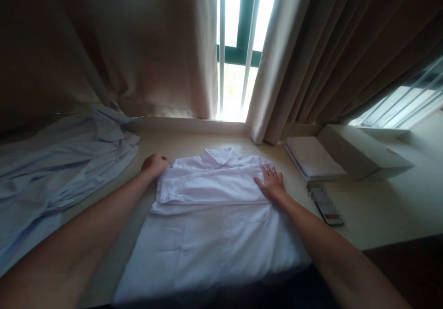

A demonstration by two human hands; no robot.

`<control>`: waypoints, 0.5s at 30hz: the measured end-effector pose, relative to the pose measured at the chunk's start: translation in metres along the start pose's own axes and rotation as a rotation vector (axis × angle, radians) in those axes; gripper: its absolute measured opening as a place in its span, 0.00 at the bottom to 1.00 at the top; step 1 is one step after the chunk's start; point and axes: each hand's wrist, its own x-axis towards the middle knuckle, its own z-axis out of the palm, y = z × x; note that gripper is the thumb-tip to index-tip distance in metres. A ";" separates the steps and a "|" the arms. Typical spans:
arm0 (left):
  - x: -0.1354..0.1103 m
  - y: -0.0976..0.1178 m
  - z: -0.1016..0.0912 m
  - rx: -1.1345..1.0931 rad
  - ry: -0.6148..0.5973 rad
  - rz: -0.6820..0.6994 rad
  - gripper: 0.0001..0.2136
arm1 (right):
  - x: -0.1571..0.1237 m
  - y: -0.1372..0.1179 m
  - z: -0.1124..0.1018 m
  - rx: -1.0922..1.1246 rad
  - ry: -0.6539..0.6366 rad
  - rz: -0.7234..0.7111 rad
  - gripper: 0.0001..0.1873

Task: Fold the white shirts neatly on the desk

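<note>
A white collared shirt [211,216] lies face down on the pale table [380,207], its sleeves folded across the back and its collar toward the window. My left hand [154,165] is curled at the shirt's upper left edge, gripping the fold of cloth there. My right hand [272,183] lies flat with fingers spread on the shirt's right side, pressing the folded sleeve down.
A pale blue garment [58,170] lies crumpled at the left. A stack of white folders [313,159], a white box [360,150] and a phone [325,203] sit at the right. Brown curtains [138,46] hang behind, parted at a bright window [238,46].
</note>
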 end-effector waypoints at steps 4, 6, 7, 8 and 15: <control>-0.062 0.008 0.009 0.106 0.164 0.402 0.22 | 0.015 -0.005 -0.009 -0.034 0.040 -0.063 0.43; -0.091 0.008 0.019 0.175 0.098 0.571 0.28 | 0.029 -0.011 -0.013 -0.047 0.103 -0.116 0.43; -0.101 0.007 0.024 0.209 0.066 0.566 0.30 | 0.036 -0.014 -0.014 -0.047 0.107 -0.136 0.44; -0.106 0.005 0.028 0.240 0.028 0.528 0.32 | 0.043 -0.017 -0.013 -0.042 0.086 -0.150 0.44; -0.084 -0.007 0.039 0.307 -0.061 0.274 0.40 | 0.058 -0.017 0.007 0.004 -0.039 -0.160 0.45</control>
